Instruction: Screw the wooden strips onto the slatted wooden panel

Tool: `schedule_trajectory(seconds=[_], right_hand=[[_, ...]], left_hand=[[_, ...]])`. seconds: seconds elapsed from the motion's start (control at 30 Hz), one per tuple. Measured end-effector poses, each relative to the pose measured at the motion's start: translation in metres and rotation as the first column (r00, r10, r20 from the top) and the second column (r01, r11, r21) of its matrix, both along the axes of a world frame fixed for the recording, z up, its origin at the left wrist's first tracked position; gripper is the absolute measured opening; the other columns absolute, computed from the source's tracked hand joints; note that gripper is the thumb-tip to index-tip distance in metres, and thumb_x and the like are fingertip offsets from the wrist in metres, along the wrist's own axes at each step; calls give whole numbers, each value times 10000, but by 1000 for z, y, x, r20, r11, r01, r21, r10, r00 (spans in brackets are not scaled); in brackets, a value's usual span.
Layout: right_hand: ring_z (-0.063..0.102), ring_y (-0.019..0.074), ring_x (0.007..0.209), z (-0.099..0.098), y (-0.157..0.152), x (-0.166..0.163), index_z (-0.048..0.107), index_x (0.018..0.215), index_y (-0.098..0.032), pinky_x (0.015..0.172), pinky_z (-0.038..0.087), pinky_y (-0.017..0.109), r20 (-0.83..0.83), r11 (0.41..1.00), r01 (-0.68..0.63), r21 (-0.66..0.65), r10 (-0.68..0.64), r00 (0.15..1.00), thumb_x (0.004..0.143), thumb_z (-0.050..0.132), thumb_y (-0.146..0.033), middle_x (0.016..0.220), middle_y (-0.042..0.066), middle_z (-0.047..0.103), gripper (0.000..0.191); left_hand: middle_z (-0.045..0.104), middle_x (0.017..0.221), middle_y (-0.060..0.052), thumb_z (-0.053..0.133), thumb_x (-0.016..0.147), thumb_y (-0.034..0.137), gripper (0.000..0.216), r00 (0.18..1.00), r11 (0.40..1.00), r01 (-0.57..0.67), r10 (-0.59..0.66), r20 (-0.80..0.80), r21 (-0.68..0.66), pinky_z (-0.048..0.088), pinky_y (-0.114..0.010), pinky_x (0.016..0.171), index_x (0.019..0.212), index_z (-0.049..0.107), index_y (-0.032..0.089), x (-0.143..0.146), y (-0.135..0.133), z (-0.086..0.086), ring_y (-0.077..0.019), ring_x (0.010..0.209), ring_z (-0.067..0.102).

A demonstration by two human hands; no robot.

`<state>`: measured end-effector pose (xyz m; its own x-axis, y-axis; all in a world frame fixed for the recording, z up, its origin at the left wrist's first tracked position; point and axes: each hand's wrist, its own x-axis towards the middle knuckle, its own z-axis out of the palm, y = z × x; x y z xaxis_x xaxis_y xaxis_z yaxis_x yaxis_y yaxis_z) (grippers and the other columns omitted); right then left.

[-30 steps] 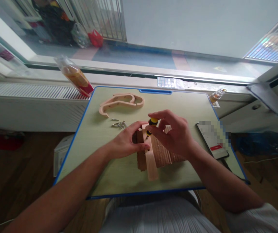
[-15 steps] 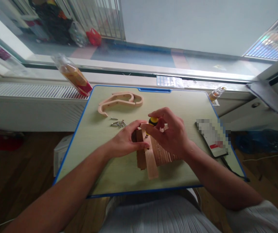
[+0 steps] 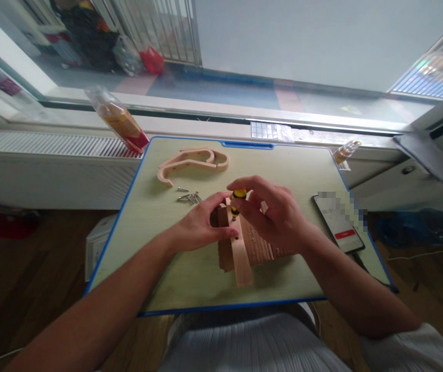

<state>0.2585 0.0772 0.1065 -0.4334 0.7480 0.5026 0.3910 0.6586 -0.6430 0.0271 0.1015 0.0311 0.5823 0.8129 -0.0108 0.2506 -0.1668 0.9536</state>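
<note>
A wooden assembly (image 3: 240, 248) of ribbed slats with a pale strip across it lies on the green, blue-edged table (image 3: 159, 248). My left hand (image 3: 200, 225) presses on its left end, fingers curled against the wood. My right hand (image 3: 271, 217) pinches a small yellow-and-black screwdriver (image 3: 238, 199), held upright with its tip down on the pale strip. Several loose screws (image 3: 190, 197) lie just beyond my left hand.
Two curved wooden pieces (image 3: 192, 161) rest at the table's far left. A phone (image 3: 339, 222) lies at the right edge with a cable running off. A wrapped packet (image 3: 119, 121) and a small bottle (image 3: 345, 152) sit on the window sill behind.
My right hand has turned the screwdriver slightly, fingers shifting round its handle. My left hand and the wooden assembly have stayed in place.
</note>
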Motion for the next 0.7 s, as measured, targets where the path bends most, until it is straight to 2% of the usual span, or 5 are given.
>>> schedule_trajectory(seconds=[0.13,0.23,0.33,0.53,0.7], right_hand=[[614,93,654,-11,2,-5,663,1211,-218,635,475,277,-46,997,59,46,-57,997,1042,706,-274,920,-16,733,183],[561,87,628,-22,4,-10,630,1134,-230,597,459,270,-140,993,112,45,-105,985,1018,742,-299,882,-31,683,175],[520,89,620,-28,5,-13,592,1044,-244,569,436,268,-220,988,147,41,-135,966,983,796,-327,838,-47,613,228],[521,99,657,-30,5,-18,564,1022,-253,600,447,285,-275,993,117,4,-111,955,969,813,-303,851,-46,581,260],[483,97,620,-26,4,-23,480,938,-269,569,413,281,-230,980,200,5,-194,954,966,803,-360,794,-59,540,336]], left_hand=[[731,1177,-63,941,805,567,809,1000,1000,9,-9,3,-5,555,-362,878,1446,593,218,-1,0,0,-275,1059,685],[724,1219,-71,943,801,581,778,1000,999,8,-8,-9,32,550,-370,891,1416,622,227,-1,0,1,-294,1111,677],[716,1239,-79,951,796,581,767,1000,999,10,-9,-18,51,549,-384,926,1397,640,220,-1,1,1,-301,1136,672],[711,1268,-78,954,821,516,770,999,999,36,-36,28,9,569,-396,944,1444,613,219,-1,2,-6,-295,1144,688],[706,1366,-109,966,819,467,755,997,999,37,-38,71,15,583,-417,990,1438,616,214,-1,2,-11,-317,1196,697]])
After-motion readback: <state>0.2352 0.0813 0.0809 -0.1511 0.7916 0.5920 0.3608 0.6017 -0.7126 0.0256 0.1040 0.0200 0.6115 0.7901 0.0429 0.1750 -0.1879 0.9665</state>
